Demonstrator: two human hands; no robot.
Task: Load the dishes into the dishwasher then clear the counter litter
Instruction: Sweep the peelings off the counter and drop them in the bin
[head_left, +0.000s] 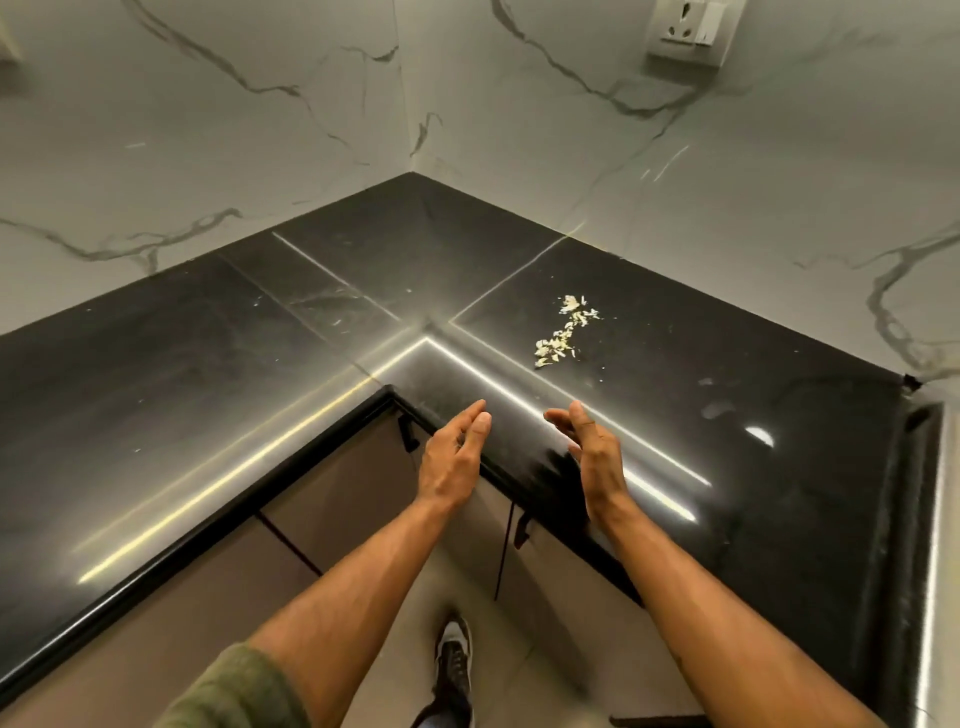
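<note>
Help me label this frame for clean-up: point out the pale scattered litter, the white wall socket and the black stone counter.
pale scattered litter (563, 332): head view, middle of the trail.
white wall socket (688, 28): head view, its face plate.
black stone counter (218, 364): head view, bare left stretch.

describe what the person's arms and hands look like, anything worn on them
Both forearms are bare. The left hand and right hand show no rings, watch or gloves on their visible sides. An olive-green sleeve covers the left upper arm at the frame's bottom; no sleeve shows on the right arm.

left hand (453, 457), right hand (592, 454), palms facing, empty
</note>
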